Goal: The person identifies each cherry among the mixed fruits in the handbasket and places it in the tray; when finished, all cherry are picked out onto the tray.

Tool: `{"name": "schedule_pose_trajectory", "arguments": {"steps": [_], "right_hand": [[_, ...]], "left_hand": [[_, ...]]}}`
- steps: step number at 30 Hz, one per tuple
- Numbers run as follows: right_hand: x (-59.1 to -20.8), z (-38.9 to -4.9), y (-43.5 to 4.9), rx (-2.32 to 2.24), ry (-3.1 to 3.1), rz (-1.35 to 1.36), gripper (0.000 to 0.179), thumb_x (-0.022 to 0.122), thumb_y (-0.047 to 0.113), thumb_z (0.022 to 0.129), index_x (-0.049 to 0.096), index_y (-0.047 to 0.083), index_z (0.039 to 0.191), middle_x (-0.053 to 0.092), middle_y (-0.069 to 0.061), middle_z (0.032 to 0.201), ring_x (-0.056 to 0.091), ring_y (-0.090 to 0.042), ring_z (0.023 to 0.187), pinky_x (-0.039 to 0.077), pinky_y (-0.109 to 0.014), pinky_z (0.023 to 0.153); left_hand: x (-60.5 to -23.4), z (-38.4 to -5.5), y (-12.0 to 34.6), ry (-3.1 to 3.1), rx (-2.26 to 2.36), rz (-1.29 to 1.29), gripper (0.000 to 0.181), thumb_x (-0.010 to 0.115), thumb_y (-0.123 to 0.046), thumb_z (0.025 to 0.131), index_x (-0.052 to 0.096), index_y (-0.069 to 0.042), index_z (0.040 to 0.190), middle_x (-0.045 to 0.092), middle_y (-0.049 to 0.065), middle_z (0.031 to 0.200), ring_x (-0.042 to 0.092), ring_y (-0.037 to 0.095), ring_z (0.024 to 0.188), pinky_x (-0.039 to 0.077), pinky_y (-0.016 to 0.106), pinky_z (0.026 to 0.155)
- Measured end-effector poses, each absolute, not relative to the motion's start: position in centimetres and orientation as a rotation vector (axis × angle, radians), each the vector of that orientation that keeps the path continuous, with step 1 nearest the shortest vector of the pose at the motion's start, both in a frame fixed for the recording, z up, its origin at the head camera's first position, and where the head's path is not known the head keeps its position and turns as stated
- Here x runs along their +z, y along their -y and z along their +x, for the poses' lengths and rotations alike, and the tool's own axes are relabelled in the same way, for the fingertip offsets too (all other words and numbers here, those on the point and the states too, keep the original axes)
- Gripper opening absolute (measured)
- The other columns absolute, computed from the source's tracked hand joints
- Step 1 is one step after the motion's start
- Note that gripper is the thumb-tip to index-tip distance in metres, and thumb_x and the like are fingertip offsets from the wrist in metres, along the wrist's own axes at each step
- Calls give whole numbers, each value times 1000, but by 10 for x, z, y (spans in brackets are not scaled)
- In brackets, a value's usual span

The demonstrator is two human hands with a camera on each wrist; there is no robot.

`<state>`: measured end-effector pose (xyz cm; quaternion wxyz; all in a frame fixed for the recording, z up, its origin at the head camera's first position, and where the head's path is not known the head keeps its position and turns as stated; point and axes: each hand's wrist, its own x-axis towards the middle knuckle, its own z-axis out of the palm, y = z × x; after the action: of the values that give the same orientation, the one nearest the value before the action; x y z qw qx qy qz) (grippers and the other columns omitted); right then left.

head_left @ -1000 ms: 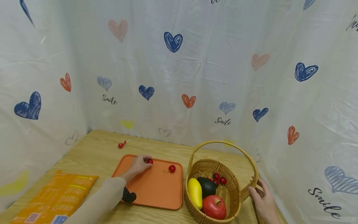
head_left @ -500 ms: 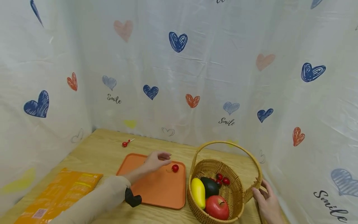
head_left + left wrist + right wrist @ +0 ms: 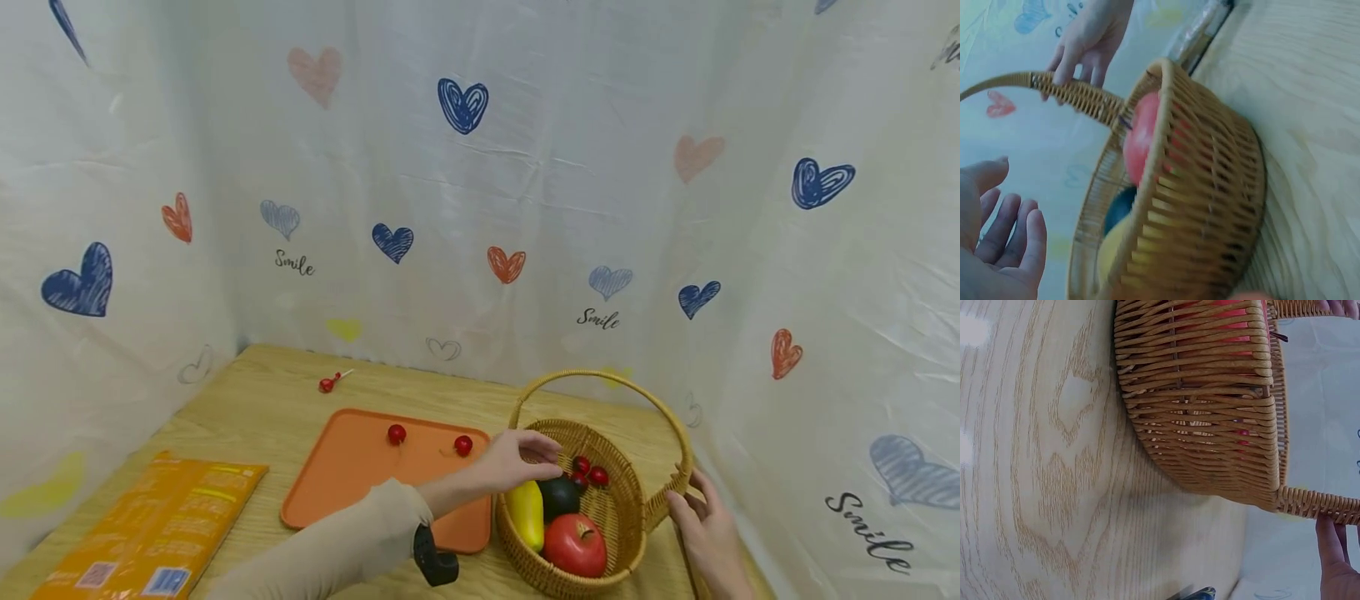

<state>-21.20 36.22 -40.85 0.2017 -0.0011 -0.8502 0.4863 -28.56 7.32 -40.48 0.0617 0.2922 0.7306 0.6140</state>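
My left hand (image 3: pixel 510 462) has moved right since half a second ago: it was above the orange tray (image 3: pixel 360 467) and now hovers over the left rim of the wicker basket (image 3: pixel 615 517). The cherry it partly hid a second ago, the left cherry (image 3: pixel 396 434), now shows whole on the tray, with the right cherry (image 3: pixel 463 446) apart from it. My left fingers are loosely curved, thumb held away from them, and I see nothing between them. My right hand (image 3: pixel 711 527) has stayed at the right side of the basket, thumb and fingers curled round the lower part of its handle (image 3: pixel 1085 100).

The basket stands on the wooden table (image 3: pixel 255 392), just to the right of the tray. Inside it, a yellow fruit (image 3: pixel 527 517) leans along the left wall beside a dark green fruit (image 3: pixel 559 498); a red apple (image 3: pixel 575 546) sits at the front, and a cluster of at least three small red cherries (image 3: pixel 598 476) lies towards the back.

Behind the tray lies a red lollipop (image 3: pixel 327 385) with a white stick; at the left lies an orange packet (image 3: pixel 157 525). A pale curtain (image 3: pixel 525 167) printed with hearts and "Smile" hangs around the table.
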Motion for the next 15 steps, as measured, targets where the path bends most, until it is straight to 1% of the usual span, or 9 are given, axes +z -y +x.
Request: {"name": "schedule_pose_trajectory", "arguments": {"steps": [3,4,7,11,13,15], "right_hand": [[-409,-214,-361,1348,2373,31,47,52,14,98,34,-5,137,40,-17,126,45,19,94,46,-10,72],[-408,-214,-361,1346,2374,37,47,52,14,98,34,-5,137,40,-18,126,45,19,93,47,-11,71],[-408,-215,-360,1350,2375,39,47,52,14,98,35,-5,137,40,-15,126,45,18,93,47,-12,72],[-409,-215,-359,1348,2360,37,46,52,13,98,35,-5,137,40,-3,121,47,17,94,48,-12,72],[-409,-214,-360,1345,2350,40,45,52,11,98,36,-5,136,40,-1,119,47,17,93,47,-12,72],[-409,-214,-361,1348,2344,39,44,53,11,98,36,-6,135,41,-3,119,47,17,93,47,-11,72]], "left_hand": [[-403,-286,-87,-2201,1860,898,23,73,-18,84,70,-14,107,68,2,99,60,7,87,48,22,74],[-403,-286,-90,-2199,1867,903,23,73,-17,84,70,-13,107,68,2,98,60,7,86,48,22,74],[-404,-290,-97,-2226,1855,901,23,74,-16,83,70,-12,106,67,-3,95,60,7,84,49,22,74],[-407,-302,-111,-2299,1780,849,24,74,-18,83,70,-11,106,68,1,96,60,5,82,49,21,72],[-409,-309,-119,-2333,1736,809,23,74,-18,83,70,-11,105,68,3,97,60,5,81,49,21,69],[-412,-315,-128,-2367,1696,757,22,75,-17,83,70,-11,104,67,2,96,60,5,81,50,21,66]]}}
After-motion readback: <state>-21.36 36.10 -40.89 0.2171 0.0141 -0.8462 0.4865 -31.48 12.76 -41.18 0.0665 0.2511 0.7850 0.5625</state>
